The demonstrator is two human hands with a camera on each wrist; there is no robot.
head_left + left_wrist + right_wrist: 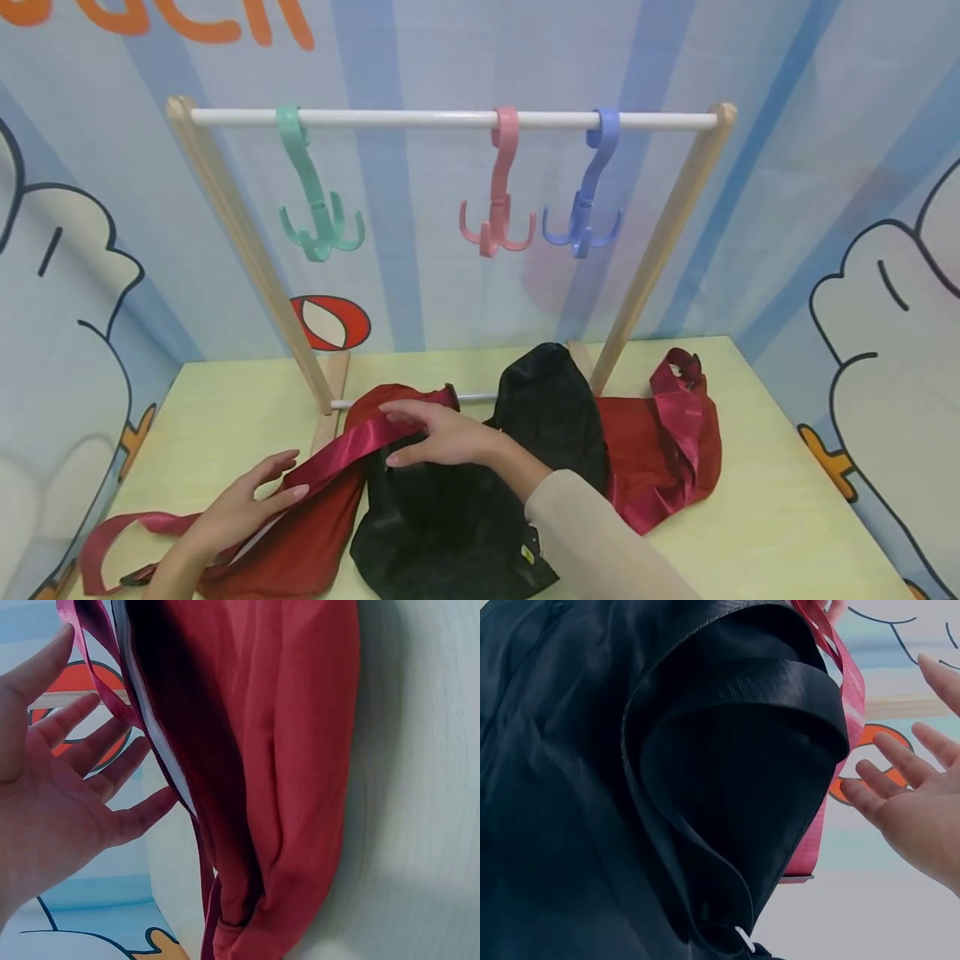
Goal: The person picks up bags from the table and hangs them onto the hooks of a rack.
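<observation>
A red fabric bag (318, 537) with a shiny crimson strap (348, 446) lies on the left of the table. My left hand (240, 504) is beside that strap, fingers spread and loosely bent. In the left wrist view, the fingertips come right up to the edge of the bag's unzipped opening (161, 735). My right hand (450, 435) hovers where the strap meets a black bag (442, 533), its thumb and fingers apart. The right wrist view shows the right hand's relaxed fingers (892, 761) beside the black bag's strap loop (780, 682).
Behind the bags stands a wooden rack with a white bar (420, 122). Green (311, 179), pink (501, 183) and blue (590, 183) hooks hang from it. Another red bag (637, 442) lies at the right. A printed cloth backdrop (465, 300) rises behind the table.
</observation>
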